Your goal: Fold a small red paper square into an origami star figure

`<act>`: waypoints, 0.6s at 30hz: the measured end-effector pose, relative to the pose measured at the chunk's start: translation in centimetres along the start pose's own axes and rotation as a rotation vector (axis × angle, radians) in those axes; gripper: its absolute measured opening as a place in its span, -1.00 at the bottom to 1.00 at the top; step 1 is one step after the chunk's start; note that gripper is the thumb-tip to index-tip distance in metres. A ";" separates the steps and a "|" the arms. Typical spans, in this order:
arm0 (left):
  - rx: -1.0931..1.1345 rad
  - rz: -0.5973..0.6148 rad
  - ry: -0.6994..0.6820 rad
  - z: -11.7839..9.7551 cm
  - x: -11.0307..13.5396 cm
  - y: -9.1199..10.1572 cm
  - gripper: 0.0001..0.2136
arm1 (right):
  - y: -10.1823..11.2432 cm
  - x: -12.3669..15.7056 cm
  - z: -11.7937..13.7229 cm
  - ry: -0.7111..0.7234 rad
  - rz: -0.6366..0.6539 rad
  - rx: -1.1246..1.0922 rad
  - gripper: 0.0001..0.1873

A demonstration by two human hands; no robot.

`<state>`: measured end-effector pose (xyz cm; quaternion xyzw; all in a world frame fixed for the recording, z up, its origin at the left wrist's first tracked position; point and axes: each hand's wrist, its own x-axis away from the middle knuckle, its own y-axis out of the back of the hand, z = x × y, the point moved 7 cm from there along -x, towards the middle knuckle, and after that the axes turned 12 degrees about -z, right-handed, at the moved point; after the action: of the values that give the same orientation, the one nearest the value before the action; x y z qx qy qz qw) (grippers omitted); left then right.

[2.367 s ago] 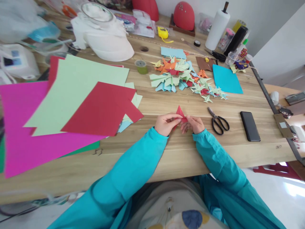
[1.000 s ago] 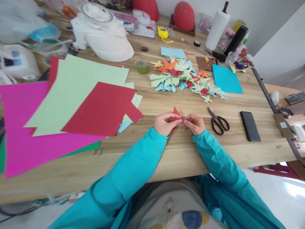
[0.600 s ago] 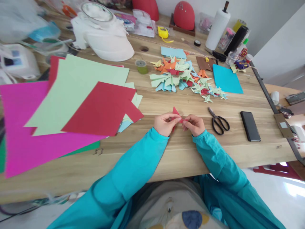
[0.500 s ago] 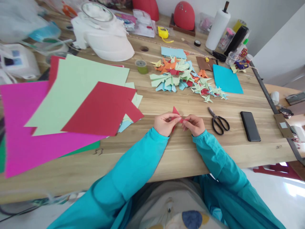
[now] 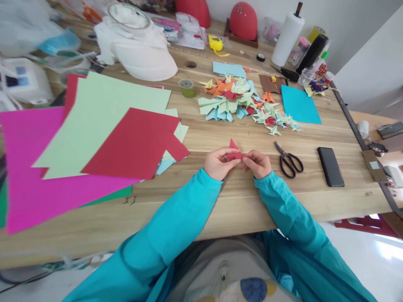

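Observation:
A small folded red paper piece (image 5: 234, 152) is pinched between both my hands just above the wooden table (image 5: 239, 201). My left hand (image 5: 217, 162) grips its left side with closed fingers. My right hand (image 5: 258, 163) pinches its right end. One red point sticks up behind my fingers. Both arms wear teal sleeves. A heap of folded paper shapes (image 5: 245, 105) in green, blue, orange and red lies beyond my hands.
Big sheets of pink, pale green and red paper (image 5: 94, 134) fan out at the left. Black scissors (image 5: 288, 159) and a dark phone (image 5: 330, 166) lie right of my hands. A blue sheet (image 5: 299, 105), a paper-towel roll (image 5: 286, 35) and bottles stand at the back right.
The red piece has been folded smaller and lower between my fingers. My hands have stayed in the same spot, with the right fingers closing in on the paper.

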<state>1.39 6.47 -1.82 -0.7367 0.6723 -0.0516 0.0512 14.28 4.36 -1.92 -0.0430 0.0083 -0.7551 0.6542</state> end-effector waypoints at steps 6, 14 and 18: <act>-0.001 -0.012 0.008 0.0 0.0 0.0 -0.73 | -0.2 0.1 0.2 0.013 0.014 -0.008 -0.73; -0.006 -0.018 0.029 0.3 -0.1 0.1 -0.72 | -0.1 0.0 -0.1 0.048 -0.019 -0.017 -0.71; -0.006 -0.027 0.034 0.4 -0.2 0.2 -0.71 | -0.1 -0.3 -0.4 0.053 -0.026 -0.006 -0.67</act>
<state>1.24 6.62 -2.21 -0.7448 0.6633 -0.0626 0.0368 14.20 4.63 -2.36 -0.0249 0.0273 -0.7643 0.6438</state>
